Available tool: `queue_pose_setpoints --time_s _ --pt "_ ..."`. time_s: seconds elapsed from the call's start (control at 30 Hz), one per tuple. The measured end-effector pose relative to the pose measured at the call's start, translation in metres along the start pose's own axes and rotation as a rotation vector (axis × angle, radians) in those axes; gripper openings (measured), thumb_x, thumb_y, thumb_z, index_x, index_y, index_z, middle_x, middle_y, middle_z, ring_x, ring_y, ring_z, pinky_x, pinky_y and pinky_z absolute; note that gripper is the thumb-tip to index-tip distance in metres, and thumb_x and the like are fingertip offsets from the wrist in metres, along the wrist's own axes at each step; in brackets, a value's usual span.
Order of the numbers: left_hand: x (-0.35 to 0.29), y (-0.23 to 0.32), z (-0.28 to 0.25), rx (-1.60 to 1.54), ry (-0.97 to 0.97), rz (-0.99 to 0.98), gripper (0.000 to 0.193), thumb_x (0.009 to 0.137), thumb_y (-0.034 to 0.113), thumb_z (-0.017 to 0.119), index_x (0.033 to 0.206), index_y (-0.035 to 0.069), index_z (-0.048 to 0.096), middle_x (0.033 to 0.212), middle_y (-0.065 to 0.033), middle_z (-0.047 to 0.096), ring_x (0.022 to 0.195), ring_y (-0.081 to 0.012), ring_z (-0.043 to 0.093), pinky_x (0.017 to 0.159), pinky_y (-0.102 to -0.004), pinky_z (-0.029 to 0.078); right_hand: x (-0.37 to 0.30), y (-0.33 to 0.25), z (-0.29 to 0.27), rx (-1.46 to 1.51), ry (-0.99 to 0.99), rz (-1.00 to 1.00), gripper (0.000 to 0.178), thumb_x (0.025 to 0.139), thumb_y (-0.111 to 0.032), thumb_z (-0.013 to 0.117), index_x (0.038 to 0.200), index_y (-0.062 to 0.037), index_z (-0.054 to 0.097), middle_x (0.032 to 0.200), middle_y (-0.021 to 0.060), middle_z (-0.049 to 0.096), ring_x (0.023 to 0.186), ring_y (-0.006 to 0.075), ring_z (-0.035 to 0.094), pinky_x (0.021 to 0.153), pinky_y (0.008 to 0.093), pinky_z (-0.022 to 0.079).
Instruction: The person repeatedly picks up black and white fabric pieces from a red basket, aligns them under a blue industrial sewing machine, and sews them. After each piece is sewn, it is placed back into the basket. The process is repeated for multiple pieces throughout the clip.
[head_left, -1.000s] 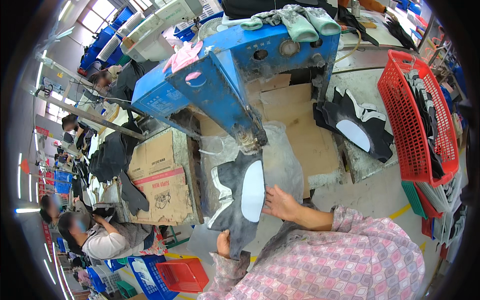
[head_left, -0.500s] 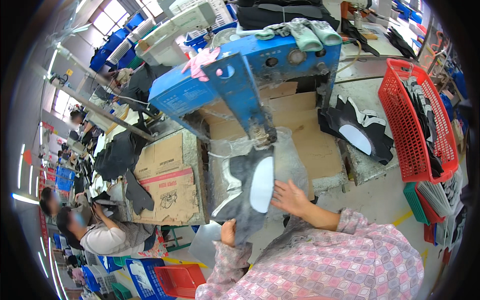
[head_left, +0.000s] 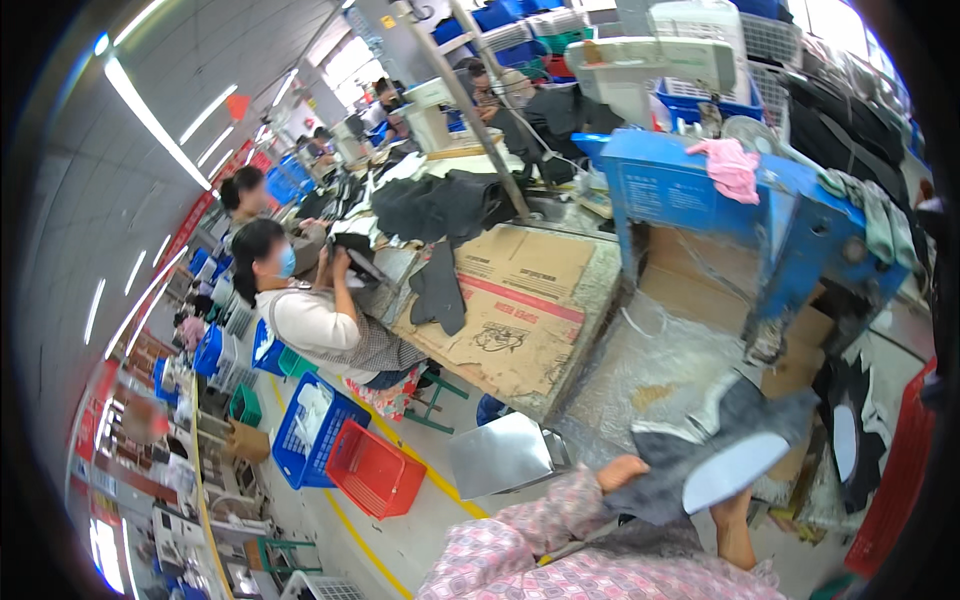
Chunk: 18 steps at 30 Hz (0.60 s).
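A dark grey cut piece of shoe material (head_left: pixel 655 480) with a white oval patch (head_left: pixel 735 472) and a pale strip along one side is at the front of the blue machine (head_left: pixel 660 185). My left hand (head_left: pixel 622 472) is closed on its near left edge. Behind the patch's near edge is my right hand (head_left: pixel 733 508), its fingers hidden by the piece. The machine's arm end (head_left: pixel 768 340) stands above and beyond the piece. Clear plastic sheeting (head_left: pixel 640 365) covers the machine's bed.
A similar dark piece with a white patch (head_left: pixel 845 440) lies at the right, beside a red basket (head_left: pixel 905 470). Left of the machine is a cardboard-topped table (head_left: pixel 520 300), where a co-worker (head_left: pixel 310 310) sits. Red (head_left: pixel 375 470) and blue baskets (head_left: pixel 315 430) stand on the floor.
The view has swung left, so the machine now appears further right. The piece has come out from under the arm end and is tilted, and my right hand has gone from beside it to behind it.
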<state>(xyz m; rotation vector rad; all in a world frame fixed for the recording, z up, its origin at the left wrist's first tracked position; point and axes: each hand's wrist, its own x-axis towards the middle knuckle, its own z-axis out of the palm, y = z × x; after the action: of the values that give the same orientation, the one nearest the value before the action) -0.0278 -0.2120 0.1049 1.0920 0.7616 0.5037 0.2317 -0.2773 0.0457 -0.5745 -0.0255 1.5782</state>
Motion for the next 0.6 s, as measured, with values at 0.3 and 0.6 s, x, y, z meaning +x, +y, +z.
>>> queue_pose_setpoints --time_s 0.3,0.6 --pt "0.073 -0.025 0.080 0.019 -0.156 -0.007 0.030 0.078 0.028 0.050 0.056 0.008 0.051 0.050 0.0030 0.042 0.047 -0.0067 0.037 0.043 -0.0249 0.028 -0.120 -0.093 0.035 -0.180 -0.052 -0.219 0.061 0.082 -0.053 0.034 0.126 -0.0115 0.027 0.125 0.0077 0.035 0.114 0.0285 0.034 0.088 0.0462 0.035" --pt "0.166 0.049 0.270 0.371 -0.755 -0.345 0.027 0.082 0.022 0.048 0.064 0.003 0.055 0.052 0.0052 0.041 0.047 -0.0055 0.035 0.042 -0.0227 0.028 -0.259 -0.186 -0.021 -0.464 0.221 -0.874 0.076 0.077 -0.049 0.049 0.128 -0.0041 0.016 0.122 0.0119 0.037 0.104 0.0238 0.046 0.078 0.0383 0.045"
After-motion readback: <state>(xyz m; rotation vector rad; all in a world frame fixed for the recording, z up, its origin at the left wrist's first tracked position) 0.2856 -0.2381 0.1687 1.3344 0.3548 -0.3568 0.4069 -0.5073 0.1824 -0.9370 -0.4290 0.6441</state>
